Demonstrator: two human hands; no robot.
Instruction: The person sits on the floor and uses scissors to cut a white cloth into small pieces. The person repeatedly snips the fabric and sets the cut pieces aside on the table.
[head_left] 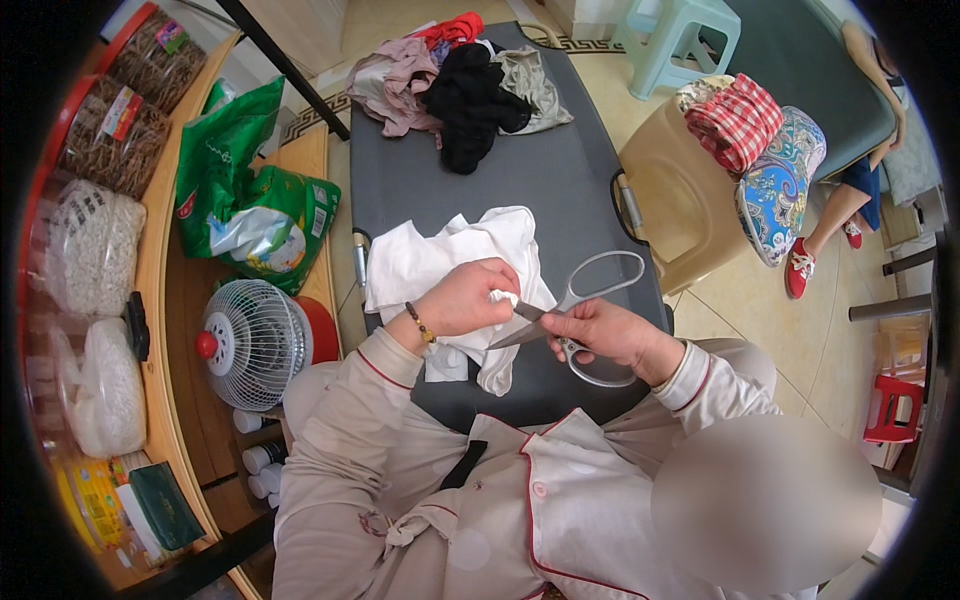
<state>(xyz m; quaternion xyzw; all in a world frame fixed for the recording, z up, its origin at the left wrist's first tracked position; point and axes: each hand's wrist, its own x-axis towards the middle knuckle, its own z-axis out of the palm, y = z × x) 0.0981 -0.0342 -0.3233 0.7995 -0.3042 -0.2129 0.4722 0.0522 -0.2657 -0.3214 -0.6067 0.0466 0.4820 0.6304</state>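
White cloth (440, 255) at frame centre on the dark worktop (560, 180): light, limp, likely bunches; best pinched taut near the cut. Left hand (465, 298) fingers clenched on its fold. Right hand (610, 335) fingers grasping grey scissors (585, 300), rigid, blades sharp.

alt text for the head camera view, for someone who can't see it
Seen from above, a person's right hand holds large grey scissors with the blades at a white cloth pinched by the left hand, over a dark grey table. A pile of clothes lies at the table's far end, and a small white fan stands to the left.
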